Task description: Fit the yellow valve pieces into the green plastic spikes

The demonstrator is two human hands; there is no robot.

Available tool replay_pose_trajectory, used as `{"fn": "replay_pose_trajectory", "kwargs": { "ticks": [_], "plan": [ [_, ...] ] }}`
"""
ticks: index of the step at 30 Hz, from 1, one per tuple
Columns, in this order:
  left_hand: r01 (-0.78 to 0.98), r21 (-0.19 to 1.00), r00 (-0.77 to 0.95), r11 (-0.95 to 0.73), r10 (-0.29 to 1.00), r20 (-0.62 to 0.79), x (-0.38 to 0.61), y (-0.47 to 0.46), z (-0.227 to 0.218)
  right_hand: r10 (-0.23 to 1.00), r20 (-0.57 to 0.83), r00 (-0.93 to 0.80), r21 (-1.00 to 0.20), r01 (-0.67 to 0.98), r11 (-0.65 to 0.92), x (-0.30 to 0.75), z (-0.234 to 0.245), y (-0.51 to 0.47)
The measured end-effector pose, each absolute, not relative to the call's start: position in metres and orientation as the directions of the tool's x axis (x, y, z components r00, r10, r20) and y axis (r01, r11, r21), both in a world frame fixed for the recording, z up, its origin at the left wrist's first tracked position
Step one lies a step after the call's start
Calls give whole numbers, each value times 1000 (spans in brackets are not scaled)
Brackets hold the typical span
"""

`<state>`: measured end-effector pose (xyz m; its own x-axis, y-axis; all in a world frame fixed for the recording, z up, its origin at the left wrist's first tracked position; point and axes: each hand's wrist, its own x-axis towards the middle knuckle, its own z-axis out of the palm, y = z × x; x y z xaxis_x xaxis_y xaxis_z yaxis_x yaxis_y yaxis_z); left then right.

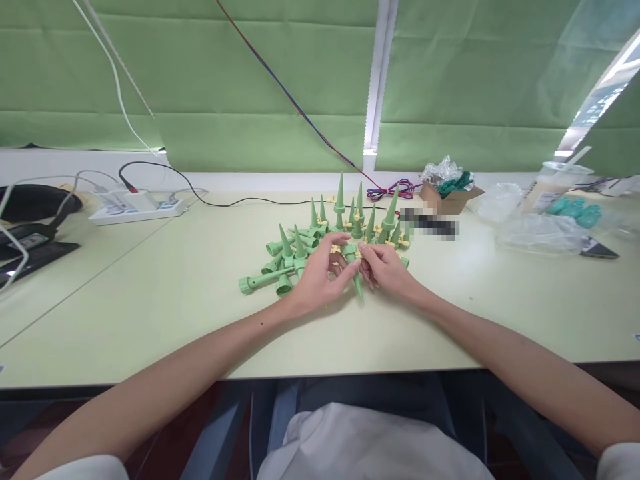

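Both my hands meet at the middle of a pale green table (150, 313). My left hand (320, 277) and my right hand (385, 267) are closed together on one green cone-shaped plastic spike (354, 270), which points down toward me. Small yellow parts show between my fingers near its wide end. Just behind my hands stands a cluster of several green spikes (357, 213), upright with tips up, some with yellow pieces on them. To the left of my left hand several more green spikes (273, 267) lie on their sides.
A white power strip (135, 205) with cables sits at the back left, beside dark devices (30, 233). A small cardboard box (450, 193) with plastic bags, a clear cup (553, 183) and teal items (575, 210) lie at the back right. Green blinds (250, 80) hang behind.
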<state>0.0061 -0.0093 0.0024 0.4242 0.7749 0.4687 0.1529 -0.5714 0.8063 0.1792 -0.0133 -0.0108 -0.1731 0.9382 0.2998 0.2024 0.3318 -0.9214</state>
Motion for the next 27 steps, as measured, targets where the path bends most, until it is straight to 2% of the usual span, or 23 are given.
{"fn": "replay_pose_trajectory", "kwargs": {
  "ticks": [7,11,18,27],
  "plan": [
    [8,895,304,-446,854,422,7,-9,5,920,381,-89,-898,203,391,179,-9,-15],
    [-54,934,288,-354,890,354,8,-6,8,908,411,-79,-870,264,417,178,-9,-16],
    [-47,969,348,-243,905,244,8,-3,12,881,457,-122,-780,421,463,180,-4,-20],
    [-58,985,370,-165,913,174,8,-1,11,871,459,-175,-750,449,485,180,-4,-20]
  ]
}}
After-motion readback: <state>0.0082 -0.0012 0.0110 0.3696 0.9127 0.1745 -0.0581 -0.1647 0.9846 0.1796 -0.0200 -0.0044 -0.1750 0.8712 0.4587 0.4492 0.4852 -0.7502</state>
